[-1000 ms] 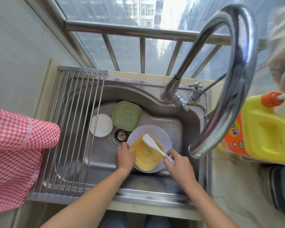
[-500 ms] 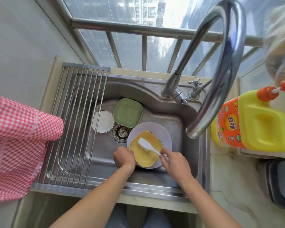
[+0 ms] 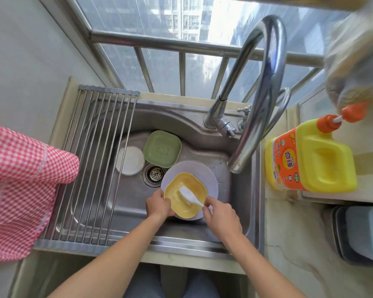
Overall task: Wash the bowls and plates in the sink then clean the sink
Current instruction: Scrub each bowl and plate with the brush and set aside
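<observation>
Down in the steel sink [image 3: 205, 134], your left hand [image 3: 158, 205] grips the near-left rim of the yellow bowl [image 3: 193, 186], fingers curled round its edge. Your right hand [image 3: 221, 214] pinches the handle of the white dish brush [image 3: 188, 195], whose bristled head rests inside the bowl amid pale suds. That bowl sits on a lavender plate [image 3: 207, 175] lying flat on the sink floor, to the right of the drain strainer [image 3: 155, 174].

Beyond the drain, a green square dish [image 3: 162, 149] lies at the back of the basin, and a white round plate [image 3: 130, 160] lies just beside it to the left, partly under the roll-up drying rack [image 3: 93, 164] that spans the sink's left side. A red-and-white checked cloth [image 3: 19, 190] hangs at the left, over the rack's outer edge.

The curved faucet [image 3: 265, 82] arches over the basin from the back rim, its spout ending above the sink's right side; no water is visible running. On the counter [image 3: 293, 244] to the right stands a yellow detergent jug [image 3: 314, 160] with an orange label and orange cap. A dark tray holding something blue [image 3: 362, 233] sits at the far right edge.
</observation>
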`<state>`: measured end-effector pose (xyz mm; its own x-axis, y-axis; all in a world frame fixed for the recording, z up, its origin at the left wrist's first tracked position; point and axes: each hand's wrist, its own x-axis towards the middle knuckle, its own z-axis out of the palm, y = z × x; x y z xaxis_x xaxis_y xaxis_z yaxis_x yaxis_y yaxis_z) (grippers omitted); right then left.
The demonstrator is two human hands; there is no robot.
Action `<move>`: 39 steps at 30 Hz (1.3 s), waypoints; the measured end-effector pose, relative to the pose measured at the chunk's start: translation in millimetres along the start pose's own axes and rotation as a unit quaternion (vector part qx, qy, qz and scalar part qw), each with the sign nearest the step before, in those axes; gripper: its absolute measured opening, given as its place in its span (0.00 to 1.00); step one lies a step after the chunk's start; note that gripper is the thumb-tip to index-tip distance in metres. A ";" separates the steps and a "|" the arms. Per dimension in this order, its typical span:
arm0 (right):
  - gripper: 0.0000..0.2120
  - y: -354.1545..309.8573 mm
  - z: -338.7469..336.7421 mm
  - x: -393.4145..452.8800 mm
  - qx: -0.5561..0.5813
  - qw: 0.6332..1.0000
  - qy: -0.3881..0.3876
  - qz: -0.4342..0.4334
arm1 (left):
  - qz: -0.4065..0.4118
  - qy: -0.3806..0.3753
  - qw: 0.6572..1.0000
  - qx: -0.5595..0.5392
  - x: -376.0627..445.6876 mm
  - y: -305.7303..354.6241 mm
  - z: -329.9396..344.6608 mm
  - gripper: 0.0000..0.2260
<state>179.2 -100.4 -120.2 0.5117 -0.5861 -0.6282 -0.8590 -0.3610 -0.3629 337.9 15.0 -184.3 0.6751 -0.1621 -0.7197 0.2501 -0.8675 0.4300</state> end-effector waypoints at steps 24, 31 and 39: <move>0.05 -3.2 -25.3 25.8 0.068 0.984 -0.160 0.029 | 0.034 -0.106 0.992 -0.055 2.9 -1.3 -14.9 0.11; 0.06 4.9 -52.1 28.8 -0.141 0.987 -0.081 -0.004 | 0.078 -0.084 0.993 0.013 -3.9 9.6 -11.7 0.15; 0.09 -17.2 -29.9 12.2 -0.208 0.976 -0.058 -0.042 | 0.045 -0.062 0.997 -0.004 -6.7 8.1 -18.6 0.12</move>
<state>200.7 -123.0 -101.1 0.5547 -0.4643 -0.6905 -0.7218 -0.6813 -0.1217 348.4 17.8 -165.9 0.6050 -0.2965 -0.7390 0.1978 -0.8430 0.5002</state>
